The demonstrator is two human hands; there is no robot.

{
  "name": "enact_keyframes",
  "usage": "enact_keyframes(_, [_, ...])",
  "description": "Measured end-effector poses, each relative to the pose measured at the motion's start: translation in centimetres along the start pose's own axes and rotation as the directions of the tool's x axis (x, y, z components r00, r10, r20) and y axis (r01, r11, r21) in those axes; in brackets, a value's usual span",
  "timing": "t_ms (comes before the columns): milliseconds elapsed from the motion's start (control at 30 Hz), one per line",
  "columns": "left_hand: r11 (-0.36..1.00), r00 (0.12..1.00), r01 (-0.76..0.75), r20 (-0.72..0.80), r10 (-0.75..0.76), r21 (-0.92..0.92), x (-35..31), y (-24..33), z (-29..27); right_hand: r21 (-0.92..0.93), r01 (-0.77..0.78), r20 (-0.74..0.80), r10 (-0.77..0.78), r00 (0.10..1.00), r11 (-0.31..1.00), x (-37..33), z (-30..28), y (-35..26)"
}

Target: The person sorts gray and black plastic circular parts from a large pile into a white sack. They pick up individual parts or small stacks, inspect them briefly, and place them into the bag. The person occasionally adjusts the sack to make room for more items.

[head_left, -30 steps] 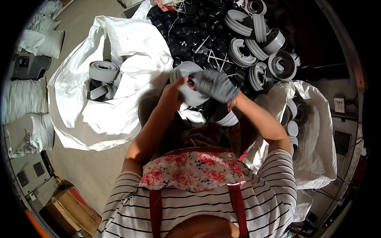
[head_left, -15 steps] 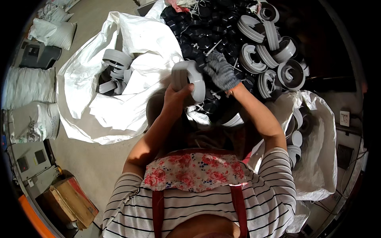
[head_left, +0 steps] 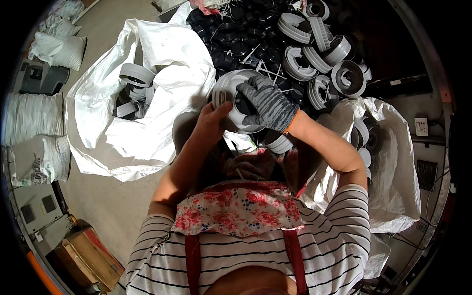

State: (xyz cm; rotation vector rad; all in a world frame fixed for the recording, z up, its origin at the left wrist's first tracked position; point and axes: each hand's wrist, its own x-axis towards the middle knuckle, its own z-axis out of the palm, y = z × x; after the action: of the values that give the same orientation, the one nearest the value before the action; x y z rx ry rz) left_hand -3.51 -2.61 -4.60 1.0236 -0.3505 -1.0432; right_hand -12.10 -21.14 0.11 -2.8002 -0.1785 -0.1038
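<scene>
My bare left hand (head_left: 211, 121) grips a grey plastic ring fitting (head_left: 224, 92) by its left side, thumb over the rim. My right hand (head_left: 270, 105), in a grey knitted glove, curls its fingers over the fitting's opening. Between them shows a black threaded cap (head_left: 241, 103), partly covered by the glove; how deep it sits in the ring cannot be seen. Just beyond my hands lies a heap of black caps (head_left: 238, 46) with white plastic strips on it. Another grey ring (head_left: 279, 142) rests below my right wrist.
Left stands an open white sack (head_left: 93, 105) with grey rings (head_left: 136, 74) inside. Several more grey fittings (head_left: 348, 78) are piled at the far right. A second open sack (head_left: 398, 196) is by my right elbow. Cardboard (head_left: 91, 258) and filled sacks (head_left: 34, 113) line the left side.
My right hand has come from the black cap heap to the ring in my left hand, bringing a black cap to its opening. The ring has turned its opening more upward.
</scene>
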Motion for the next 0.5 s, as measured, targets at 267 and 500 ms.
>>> enact_keyframes(267, [0.972,0.998,0.063,-0.001,-0.065,-0.225,-1.0,0.6,2.2,0.037,0.081,-0.013,-0.081,0.997,0.996,-1.3,0.5,0.1])
enact_keyframes(500, [0.995,0.999,0.011,0.034,-0.015,0.100,-1.8,0.2,1.4,0.081,0.014,-0.017,-0.012,1.000,0.997,-2.0,0.9,-0.4])
